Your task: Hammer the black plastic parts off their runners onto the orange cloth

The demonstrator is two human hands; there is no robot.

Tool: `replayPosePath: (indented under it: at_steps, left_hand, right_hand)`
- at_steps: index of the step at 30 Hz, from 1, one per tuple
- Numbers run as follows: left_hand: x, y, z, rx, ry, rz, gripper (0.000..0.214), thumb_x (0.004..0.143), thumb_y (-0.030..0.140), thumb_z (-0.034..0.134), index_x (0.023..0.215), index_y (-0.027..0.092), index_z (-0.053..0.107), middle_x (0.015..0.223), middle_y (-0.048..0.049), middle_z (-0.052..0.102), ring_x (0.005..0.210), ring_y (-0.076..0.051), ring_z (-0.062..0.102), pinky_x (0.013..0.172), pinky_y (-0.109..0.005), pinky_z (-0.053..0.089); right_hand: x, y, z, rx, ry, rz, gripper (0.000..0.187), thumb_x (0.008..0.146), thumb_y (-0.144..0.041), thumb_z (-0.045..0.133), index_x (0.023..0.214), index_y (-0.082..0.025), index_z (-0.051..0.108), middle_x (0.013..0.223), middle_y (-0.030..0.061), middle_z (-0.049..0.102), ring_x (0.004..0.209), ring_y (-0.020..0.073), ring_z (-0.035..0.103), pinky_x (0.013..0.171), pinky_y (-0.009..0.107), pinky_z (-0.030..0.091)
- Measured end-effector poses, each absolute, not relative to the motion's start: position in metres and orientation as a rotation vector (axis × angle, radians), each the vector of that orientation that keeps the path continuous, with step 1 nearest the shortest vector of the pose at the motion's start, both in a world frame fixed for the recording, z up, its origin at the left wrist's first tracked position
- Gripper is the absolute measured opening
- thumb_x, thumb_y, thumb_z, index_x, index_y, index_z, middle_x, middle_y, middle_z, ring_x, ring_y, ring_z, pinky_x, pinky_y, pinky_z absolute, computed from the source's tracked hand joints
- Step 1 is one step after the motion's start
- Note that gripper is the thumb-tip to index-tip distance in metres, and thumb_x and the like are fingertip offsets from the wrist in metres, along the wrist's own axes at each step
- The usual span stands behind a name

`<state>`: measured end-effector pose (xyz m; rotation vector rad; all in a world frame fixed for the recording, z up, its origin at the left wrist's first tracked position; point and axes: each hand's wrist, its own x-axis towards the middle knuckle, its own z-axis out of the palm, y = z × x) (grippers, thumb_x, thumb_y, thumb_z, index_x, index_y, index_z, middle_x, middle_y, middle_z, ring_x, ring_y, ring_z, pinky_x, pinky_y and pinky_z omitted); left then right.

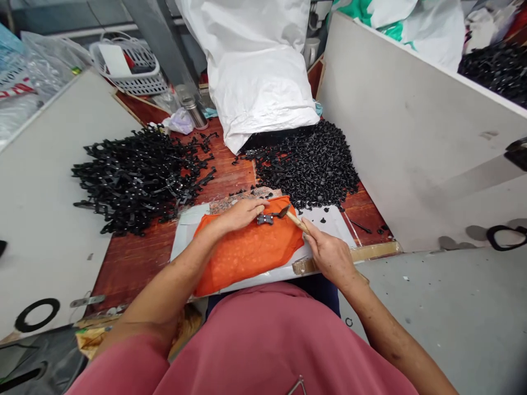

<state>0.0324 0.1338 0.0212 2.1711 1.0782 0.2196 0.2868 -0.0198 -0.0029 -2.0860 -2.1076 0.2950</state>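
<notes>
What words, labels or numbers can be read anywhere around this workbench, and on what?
None can be read.
Clear plastic bag: red printing, cut off and too blurred to read.
White sack, orange cloth, white basket: no lettering visible.

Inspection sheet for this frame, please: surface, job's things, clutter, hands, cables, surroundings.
Surface: red-brown wooden bench with an orange cloth on a white board.
Job's things: small black part on the cloth; wooden-handled hammer, head beside the part.
Clutter: heap of black strips at left, pile of small black pieces at right.
Hands: left hand presses on the part; right hand grips the hammer handle.
Cables: nothing seen.
Surroundings: white sack, white basket, grey panels either side.
</notes>
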Motion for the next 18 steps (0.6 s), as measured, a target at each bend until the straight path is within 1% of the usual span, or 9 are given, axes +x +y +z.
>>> replayPosePath:
  at_steps: [1,3,8,10,11,13,15,16,18]
  left_hand:
    - [0.026,0.136,0.025,2.175,1.094,0.25,0.042,0.098,0.033,0.042,0.124,0.018,0.071,0.128,-0.0076,0.074,0.116,-0.023,0.067,0.103,-0.033,0.049]
    - [0.017,0.138,0.03,2.198,1.15,0.272,0.042,0.097,0.031,0.043,0.127,0.02,0.071,0.131,-0.0063,0.073,0.118,-0.024,0.067,0.105,-0.034,0.048]
    - [0.002,0.117,0.027,2.229,1.4,0.363,0.033,0.097,0.027,0.046,0.109,0.02,0.077,0.112,-0.0068,0.078,0.103,-0.024,0.07,0.095,-0.036,0.052]
    - [-0.001,0.107,0.022,2.317,1.492,0.46,0.032,0.097,0.025,0.047,0.108,0.019,0.077,0.106,-0.0095,0.076,0.099,-0.025,0.068,0.093,-0.038,0.051]
    - [-0.001,0.103,0.02,2.4,1.484,0.504,0.032,0.097,0.023,0.048,0.11,0.019,0.077,0.106,-0.0108,0.074,0.101,-0.026,0.066,0.094,-0.04,0.051]
    - [0.001,0.101,0.016,2.604,1.305,0.512,0.036,0.097,0.018,0.048,0.119,0.023,0.076,0.118,-0.0124,0.07,0.111,-0.027,0.061,0.099,-0.043,0.048]
    - [0.007,0.104,0.014,2.737,1.016,0.392,0.043,0.098,0.014,0.046,0.129,0.03,0.072,0.128,-0.0117,0.065,0.118,-0.026,0.058,0.102,-0.042,0.046]
    - [0.011,0.106,0.014,2.753,0.909,0.307,0.046,0.098,0.013,0.045,0.132,0.032,0.07,0.126,-0.0113,0.065,0.115,-0.025,0.059,0.099,-0.04,0.047]
    - [0.017,0.11,0.015,2.722,0.831,0.153,0.047,0.099,0.014,0.043,0.135,0.031,0.067,0.111,-0.0099,0.068,0.099,-0.022,0.062,0.087,-0.033,0.049]
  right_hand:
    - [0.288,-0.019,-0.003,-2.083,-2.113,0.29,0.051,0.107,-0.036,0.046,0.157,-0.035,0.047,0.099,0.0041,0.082,0.078,0.023,0.076,0.064,0.03,0.052]
    - [0.289,-0.019,-0.002,-2.082,-2.115,0.28,0.051,0.106,-0.036,0.048,0.157,-0.035,0.047,0.1,0.0045,0.082,0.079,0.0239,0.076,0.065,0.03,0.052]
    - [0.289,-0.021,-0.005,-2.082,-2.107,0.289,0.052,0.106,-0.035,0.048,0.158,-0.036,0.046,0.099,0.0049,0.081,0.079,0.0254,0.076,0.066,0.032,0.054]
    - [0.29,-0.02,-0.007,-2.061,-2.111,0.298,0.053,0.106,-0.036,0.048,0.158,-0.036,0.045,0.101,0.0051,0.081,0.08,0.0255,0.076,0.066,0.033,0.054]
    - [0.291,-0.019,-0.008,-2.044,-2.116,0.303,0.053,0.106,-0.036,0.048,0.159,-0.037,0.044,0.102,0.0052,0.081,0.08,0.0255,0.077,0.067,0.033,0.055]
    - [0.295,-0.015,-0.01,-2.008,-2.129,0.314,0.053,0.106,-0.036,0.048,0.158,-0.037,0.045,0.104,0.0056,0.081,0.082,0.0257,0.077,0.069,0.034,0.056]
    - [0.299,-0.01,-0.01,-1.981,-2.135,0.33,0.052,0.106,-0.036,0.047,0.157,-0.037,0.047,0.107,0.0058,0.081,0.085,0.0264,0.077,0.072,0.035,0.057]
    - [0.301,-0.008,-0.01,-1.972,-2.133,0.343,0.051,0.106,-0.036,0.047,0.157,-0.037,0.047,0.109,0.0058,0.081,0.087,0.0267,0.077,0.074,0.035,0.058]
    - [0.303,-0.004,-0.01,-1.95,-2.119,0.385,0.05,0.106,-0.036,0.046,0.156,-0.039,0.047,0.112,0.0049,0.081,0.09,0.0266,0.078,0.077,0.036,0.058]
